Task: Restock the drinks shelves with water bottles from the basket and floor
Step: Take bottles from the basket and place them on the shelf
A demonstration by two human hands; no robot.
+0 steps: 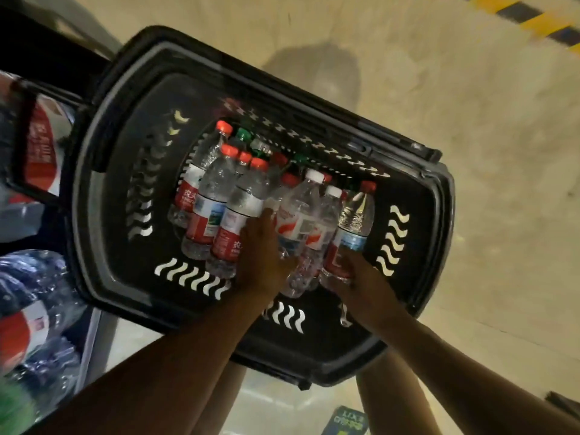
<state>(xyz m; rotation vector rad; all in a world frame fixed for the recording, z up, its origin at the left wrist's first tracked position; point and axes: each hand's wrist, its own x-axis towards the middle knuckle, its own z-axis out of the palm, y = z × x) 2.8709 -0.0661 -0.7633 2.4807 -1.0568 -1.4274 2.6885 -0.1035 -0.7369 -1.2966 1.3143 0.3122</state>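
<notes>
A black plastic basket (pixel 103 196) stands on the floor and holds several clear water bottles lying close together. Most have red caps and red labels (pixel 204 221), two have white caps (pixel 298 211), and a few at the back have green caps (pixel 243 133). My left hand (pixel 260 252) reaches in and lies over the bottles in the middle, between a red-labelled bottle and a white-capped one; its grip is hidden. My right hand (pixel 361 277) is closed around the base of the red-capped, blue-labelled bottle (pixel 356 218) at the right end.
Shelves at the left edge carry shrink-wrapped packs of bottles (pixel 31 296) and red-labelled bottles (pixel 42 146). A beige floor (pixel 486 152) surrounds the basket. A yellow-and-black stripe (pixel 533 17) runs at the top right, and a green floor sign (pixel 345 422) lies near the bottom.
</notes>
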